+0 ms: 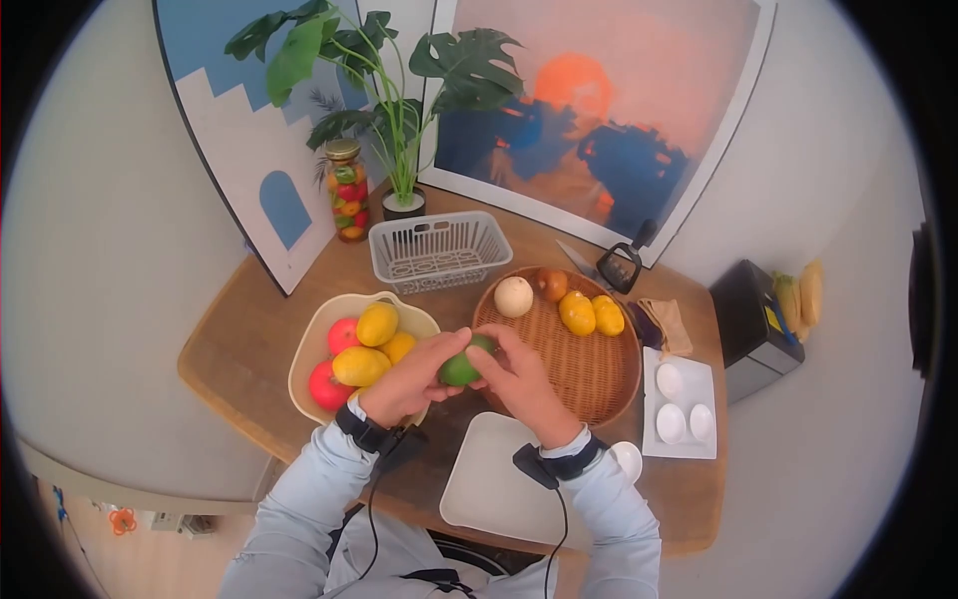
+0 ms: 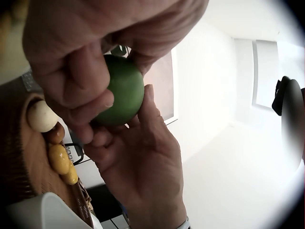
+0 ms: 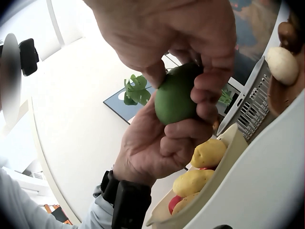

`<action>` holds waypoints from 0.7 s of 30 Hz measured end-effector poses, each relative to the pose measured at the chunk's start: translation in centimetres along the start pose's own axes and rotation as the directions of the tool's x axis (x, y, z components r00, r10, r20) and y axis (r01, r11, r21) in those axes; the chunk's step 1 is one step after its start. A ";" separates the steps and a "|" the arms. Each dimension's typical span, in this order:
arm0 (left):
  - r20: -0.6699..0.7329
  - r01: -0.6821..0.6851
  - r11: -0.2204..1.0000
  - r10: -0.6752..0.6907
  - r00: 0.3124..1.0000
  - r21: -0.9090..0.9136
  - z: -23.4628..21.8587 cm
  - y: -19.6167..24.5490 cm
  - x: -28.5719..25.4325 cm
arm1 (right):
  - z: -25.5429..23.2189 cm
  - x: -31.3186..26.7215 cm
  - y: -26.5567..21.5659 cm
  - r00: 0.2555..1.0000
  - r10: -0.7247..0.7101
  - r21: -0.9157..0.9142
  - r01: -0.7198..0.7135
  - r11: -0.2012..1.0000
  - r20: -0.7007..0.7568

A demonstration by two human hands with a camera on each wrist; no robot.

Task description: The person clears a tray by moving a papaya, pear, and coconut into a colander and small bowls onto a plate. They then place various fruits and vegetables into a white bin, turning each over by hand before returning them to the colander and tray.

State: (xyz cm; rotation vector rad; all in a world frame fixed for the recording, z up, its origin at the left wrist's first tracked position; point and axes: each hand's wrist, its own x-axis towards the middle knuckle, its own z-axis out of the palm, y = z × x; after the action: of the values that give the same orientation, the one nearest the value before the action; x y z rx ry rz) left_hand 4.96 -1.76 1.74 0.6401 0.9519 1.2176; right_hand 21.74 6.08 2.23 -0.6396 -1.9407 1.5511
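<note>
Both the left hand (image 1: pixel 407 384) and the right hand (image 1: pixel 519 379) curl their fingers tightly around one smooth round green fruit (image 1: pixel 460 367), held up between the cream bowl (image 1: pixel 309 344) and the woven brown basket (image 1: pixel 599 379).

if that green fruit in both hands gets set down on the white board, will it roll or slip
The green fruit looks round and smooth, so it would probably roll on the flat white board. Its glossy skin may be a bit slippery, though the left hand and right hand pinch it steadily. It keeps its shape under the fingers, so likely firm.
</note>
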 end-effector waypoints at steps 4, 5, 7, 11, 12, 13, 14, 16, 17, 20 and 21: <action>0.033 0.036 0.999 -0.036 0.999 -0.005 -0.9 0.0 -0.5 | 0.1 -0.4 1.5 0.993 -0.116 -0.007 0.116 0.993 -0.014; 0.073 0.055 0.998 -0.055 0.996 0.004 -1.4 -0.1 -0.6 | 0.1 -0.7 1.1 0.997 -0.073 0.002 0.073 0.997 -0.017; 0.109 0.024 1.000 -0.022 0.994 -0.014 -1.6 -0.4 -0.9 | 0.2 -1.4 -0.3 1.000 0.011 0.022 -0.011 1.000 -0.023; 0.031 -0.099 0.991 0.097 0.995 0.093 -1.7 -1.2 -1.2 | 0.3 -1.5 0.5 0.995 -0.060 -0.027 0.058 0.998 -0.082; -0.048 -0.228 0.918 0.257 0.965 0.324 -1.8 -1.5 -1.1 | 0.4 -1.5 0.7 0.993 -0.048 -0.004 0.048 0.999 -0.108; -0.086 -0.312 0.779 0.421 0.903 0.544 -2.0 -1.8 -1.0 | 0.5 -1.5 1.0 0.990 -0.034 0.019 0.037 0.999 -0.135; -0.079 -0.344 0.586 0.576 0.814 0.734 -2.0 -2.0 -1.0 | 0.5 -1.5 1.2 0.991 -0.060 -0.003 0.060 0.998 -0.123; -0.052 -0.247 0.339 0.675 0.736 0.908 -1.9 -1.2 -1.4 | 0.3 -1.5 1.5 0.989 -0.112 -0.047 0.108 0.993 -0.098; -0.025 -0.180 0.206 0.720 0.694 0.962 -1.9 -0.8 -1.7 | 0.3 -1.5 1.8 0.991 -0.111 -0.067 0.106 0.992 -0.077; 0.078 -0.094 -0.031 0.831 0.551 0.995 -2.5 -1.2 -1.1 | 0.2 -1.5 2.5 0.994 -0.107 -0.127 0.104 0.986 -0.018; 0.101 -0.049 -0.091 0.764 0.637 0.995 -2.7 -1.2 -1.3 | 0.2 -1.4 2.7 0.995 -0.104 -0.147 0.103 0.984 0.000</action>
State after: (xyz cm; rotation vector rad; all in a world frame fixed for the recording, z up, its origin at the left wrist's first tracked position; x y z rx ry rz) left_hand 3.08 -3.48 -0.25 2.0052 2.3156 1.1547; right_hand 22.72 5.57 -0.62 -0.5930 -2.0626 1.3508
